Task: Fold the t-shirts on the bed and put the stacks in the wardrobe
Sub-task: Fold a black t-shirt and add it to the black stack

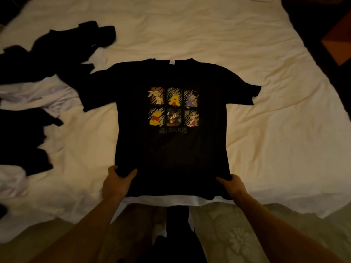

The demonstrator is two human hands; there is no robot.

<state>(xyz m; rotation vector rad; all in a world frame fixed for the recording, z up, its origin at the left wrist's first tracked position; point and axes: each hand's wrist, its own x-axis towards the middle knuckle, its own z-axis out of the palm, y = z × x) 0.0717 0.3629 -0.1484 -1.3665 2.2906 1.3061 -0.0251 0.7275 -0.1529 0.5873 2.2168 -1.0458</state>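
A black t-shirt (pixel 171 154) with a six-panel cartoon print lies spread flat, front up, on the bed (pixel 266 130), collar pointing away from me. My left hand (pixel 117 182) pinches the bottom left corner of its hem. My right hand (pixel 230 184) grips the bottom right corner. A strip of white cloth (pixel 163 202) shows under the hem at the bed's near edge. Both sleeves are stretched out to the sides.
A loose heap of black and white garments (pixel 32 95) lies along the bed's left side. The cream sheet is rumpled. A pale patterned floor (pixel 237 234) runs below the bed edge. Dark furniture (pixel 326 35) stands at the top right.
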